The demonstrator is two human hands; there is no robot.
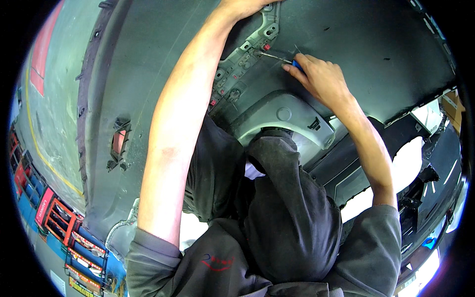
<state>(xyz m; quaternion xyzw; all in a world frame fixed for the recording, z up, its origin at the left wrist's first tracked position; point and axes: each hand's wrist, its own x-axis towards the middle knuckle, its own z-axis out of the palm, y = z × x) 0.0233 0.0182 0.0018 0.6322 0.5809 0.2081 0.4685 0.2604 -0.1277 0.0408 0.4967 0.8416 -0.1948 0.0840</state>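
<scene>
My right hand (321,81) is closed round the blue handle of a screwdriver (274,57). Its thin metal shaft points left, and the tip meets a grey-green mounting bracket (236,69) close to a small red clip (267,47). The bracket has several holes and runs along a large dark moulded panel (356,44) that looks like the inside of a vehicle bumper. At the top edge, my left hand (242,6) rests by the bracket's upper end, its fingers mostly cut off by the picture's border. My left forearm hides part of the panel.
A rounded grey moulded piece (284,114) lies just in front of my knees. A hole in the panel (118,143) shows at left. Racks with red frames (62,220) stand at lower left. Dark trim parts (420,190) and a cardboard box (452,109) are at right.
</scene>
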